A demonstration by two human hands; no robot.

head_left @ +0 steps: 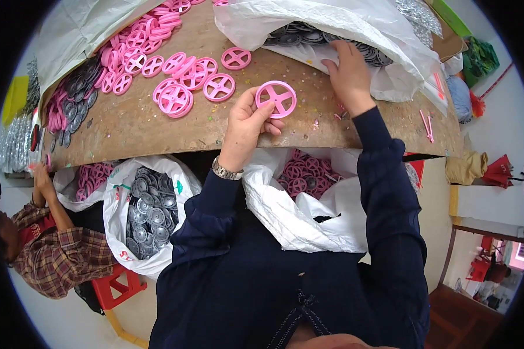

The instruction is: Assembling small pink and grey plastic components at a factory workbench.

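My left hand grips a pink spoked ring like a toy wheel, thumb on its face, just above the table's near edge. To the right my right hand reaches to the mouth of a white bag lying on the table. Its thumb stands apart from the fingers, and the fingertips are over the dark grey discs inside. No disc shows in its grasp. Loose pink rings lie on the table left of my left hand.
A sack of pink rings sits below the table edge between my arms. Left of it stands a white sack of grey discs. A person in a plaid shirt works at far left. Pink sticks lie near the table's right end.
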